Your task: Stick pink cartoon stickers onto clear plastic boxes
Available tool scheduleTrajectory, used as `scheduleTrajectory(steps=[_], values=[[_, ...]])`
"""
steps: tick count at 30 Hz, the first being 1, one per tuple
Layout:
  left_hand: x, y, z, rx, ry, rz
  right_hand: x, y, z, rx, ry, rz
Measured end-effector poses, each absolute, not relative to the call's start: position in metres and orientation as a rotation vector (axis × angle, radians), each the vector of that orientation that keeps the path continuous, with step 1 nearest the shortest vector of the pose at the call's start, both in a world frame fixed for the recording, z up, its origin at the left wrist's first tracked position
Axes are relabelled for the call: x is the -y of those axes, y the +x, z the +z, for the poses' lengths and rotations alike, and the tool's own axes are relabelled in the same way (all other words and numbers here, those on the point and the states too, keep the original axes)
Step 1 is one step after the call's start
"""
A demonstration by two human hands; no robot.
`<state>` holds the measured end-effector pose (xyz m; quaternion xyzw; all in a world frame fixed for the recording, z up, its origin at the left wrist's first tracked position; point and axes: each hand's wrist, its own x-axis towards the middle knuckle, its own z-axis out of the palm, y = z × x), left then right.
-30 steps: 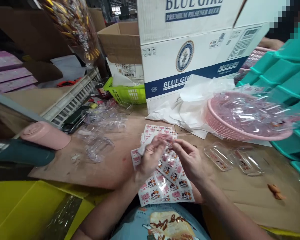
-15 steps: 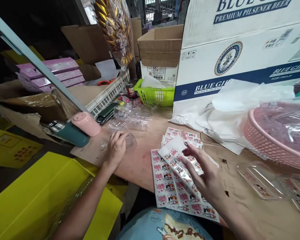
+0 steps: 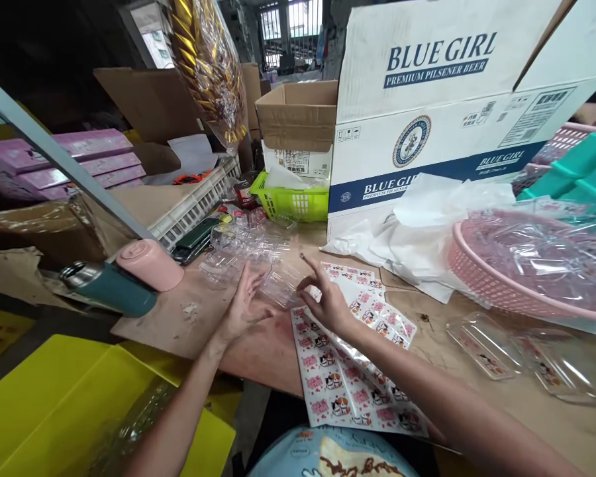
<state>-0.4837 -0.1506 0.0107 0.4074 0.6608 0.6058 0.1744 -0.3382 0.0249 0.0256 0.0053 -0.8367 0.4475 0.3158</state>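
My left hand [image 3: 246,308] is open with its fingers spread and thumb apart, just left of a clear plastic box [image 3: 282,283] on the table. My right hand [image 3: 328,301] hovers at the box's right side, index finger stretched out and the others curled loosely. I see nothing held in it, though something tiny at the fingertip would be hard to make out. Beneath my right forearm lie sticker sheets [image 3: 322,381] printed with cartoon cats and pink designs. More clear plastic boxes [image 3: 248,242] are heaped beyond my left hand.
On the right are clear boxes with cat stickers [image 3: 487,348] and a pink basket [image 3: 501,285] of clear plastic. White paper [image 3: 392,235], a green basket [image 3: 293,202] and a beer carton [image 3: 407,139] stand behind. A pink cup [image 3: 149,265] and teal bottle [image 3: 112,288] lie left.
My right hand has moved left from the sticker sheets to the clear box. My left hand has opened and turned beside it. The view has swung slightly right.
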Motion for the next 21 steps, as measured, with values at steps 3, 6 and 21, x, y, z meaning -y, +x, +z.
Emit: scheduleTrajectory(steps=[3, 6, 21], values=[[0.142, -0.486, -0.008, -2.033, 1.08, 1.808, -0.03, -0.34, 0.031, 1.93, -0.194, 1.621], [0.139, -0.488, -0.014, -2.332, 1.228, 1.686, -0.04, -0.333, 0.045, 1.489, -0.408, 1.999], [0.063, -0.426, 0.098, -1.352, 1.198, 0.878, -0.084, -0.256, 0.114, 2.457, 0.026, 1.271]])
